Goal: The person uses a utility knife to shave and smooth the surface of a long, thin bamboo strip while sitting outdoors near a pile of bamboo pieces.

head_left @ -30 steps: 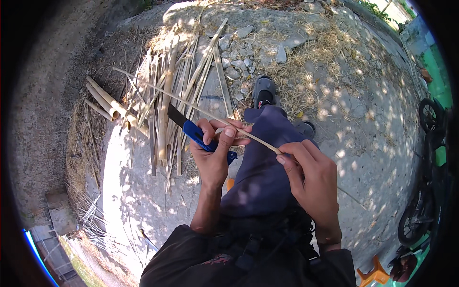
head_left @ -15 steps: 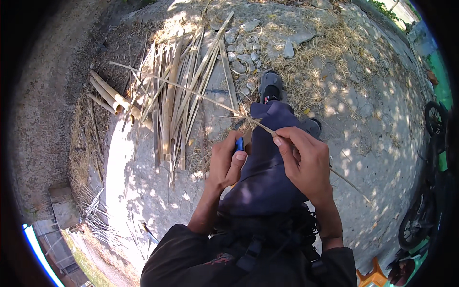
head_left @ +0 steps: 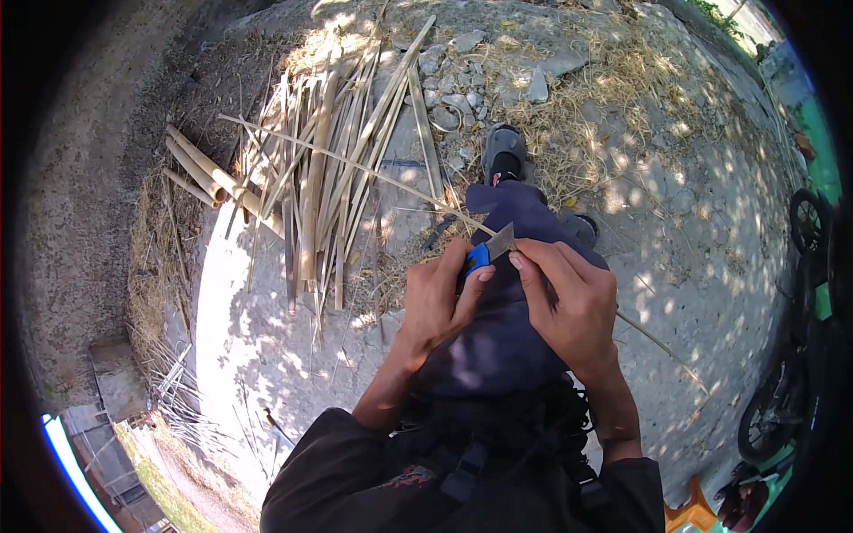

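Note:
My left hand [head_left: 435,298] is closed around the blue handle of a knife [head_left: 478,258]. Its short, broad blade lies against a long, thin bamboo strip [head_left: 382,176], close to my right fingertips. With thumb and forefinger, my right hand [head_left: 569,298] pinches that strip above my thigh. One end stretches far to the upper left, over a pile of split bamboo [head_left: 320,169]. The other comes out past my right wrist toward the lower right. My palm hides the part between.
Bamboo poles [head_left: 200,164] lie left of the pile. Thin pale strips [head_left: 182,400] and another knife [head_left: 277,426] are on the ground at lower left. Stones [head_left: 453,107] and dry shavings surround my foot. A bicycle wheel [head_left: 764,417] and an orange plastic object [head_left: 691,511] stand at right.
My left hand has moved right and slightly up with the knife, bringing the blade beside my right fingertips. The bamboo strip has slid a little to the right.

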